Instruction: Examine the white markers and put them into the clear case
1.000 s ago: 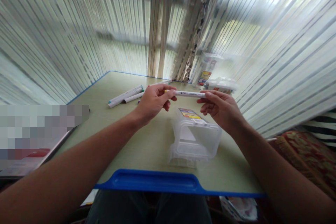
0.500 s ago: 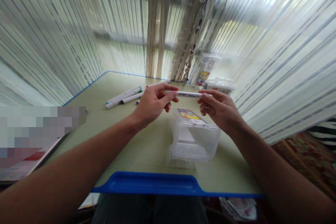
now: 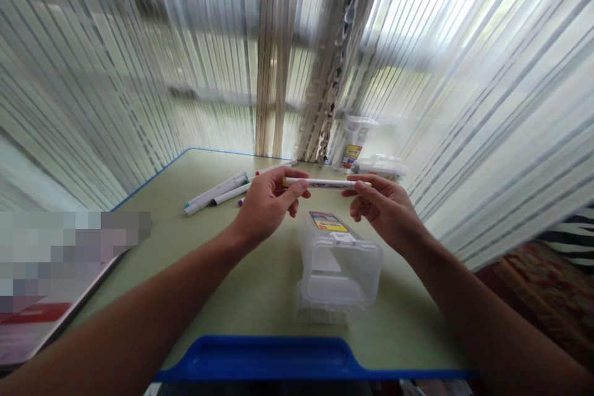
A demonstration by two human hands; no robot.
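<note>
A white marker [image 3: 325, 184] is held level above the table, one end in each hand. My left hand [image 3: 269, 204] pinches its left end between thumb and fingers. My right hand [image 3: 383, 207] pinches its right end. Below and between the hands lies a clear plastic box [image 3: 338, 266] on its side, with a yellow label [image 3: 328, 221] on its far end. Several more white markers [image 3: 218, 190] lie on the table to the left of my left hand.
The green table [image 3: 223, 260] has a blue rim with a handle [image 3: 273, 359] at the near edge. Clear containers [image 3: 371, 158] stand at the far right by the striped curtains. A blurred-out object [image 3: 60, 272] lies at the left. Patterned fabric [image 3: 547, 284] is at the right.
Both hands keep hold of the marker and have shifted slightly left. The camera has tilted up, so everything sits lower in view.
</note>
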